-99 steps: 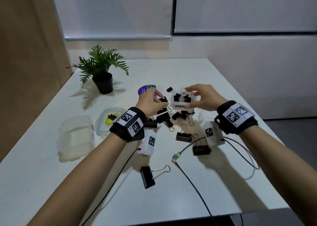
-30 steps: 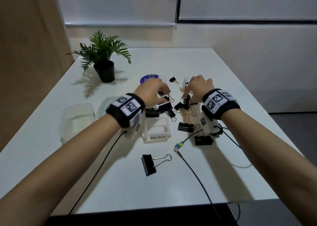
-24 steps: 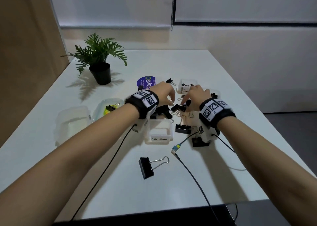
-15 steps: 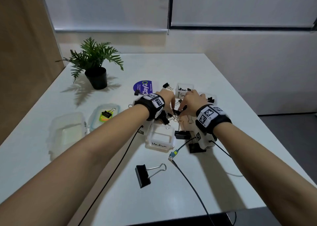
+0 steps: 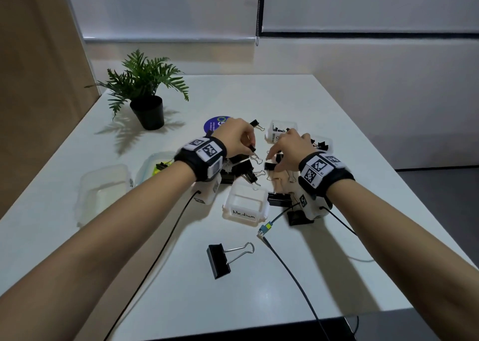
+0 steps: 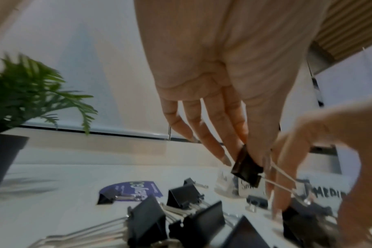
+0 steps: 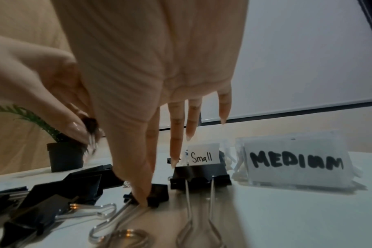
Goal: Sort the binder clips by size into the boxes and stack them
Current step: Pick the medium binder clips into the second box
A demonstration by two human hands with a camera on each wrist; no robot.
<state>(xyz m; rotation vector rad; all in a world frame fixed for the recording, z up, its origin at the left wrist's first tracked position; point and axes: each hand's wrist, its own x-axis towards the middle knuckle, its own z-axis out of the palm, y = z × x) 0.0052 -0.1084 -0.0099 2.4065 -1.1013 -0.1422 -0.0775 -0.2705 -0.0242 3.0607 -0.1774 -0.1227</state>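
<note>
Black binder clips (image 5: 241,169) of mixed sizes lie in a heap at the table's middle. My left hand (image 5: 250,147) hovers over the heap, pinching a small clip (image 6: 246,167) between thumb and fingers, its wire handles hanging down. My right hand (image 5: 270,163) reaches down beside it, thumb and forefinger pinching another clip (image 7: 157,194) that still lies on the table. An empty box marked Medium (image 5: 245,213) stands just in front of the heap. Behind the heap stand a box marked Small (image 7: 204,156) with clips in it and a second Medium box (image 7: 295,162).
A large clip (image 5: 220,260) lies alone toward the front edge. Two clear lidded containers (image 5: 103,193) sit at the left, a potted plant (image 5: 147,99) at the back left and a blue round sticker (image 5: 217,124) behind the heap. Wrist cables (image 5: 285,263) trail across the front.
Both hands have let go of the Medium box, which now stands on the table, and closed in over the heap. The left hand has lifted a small clip; the right has come down on another.
</note>
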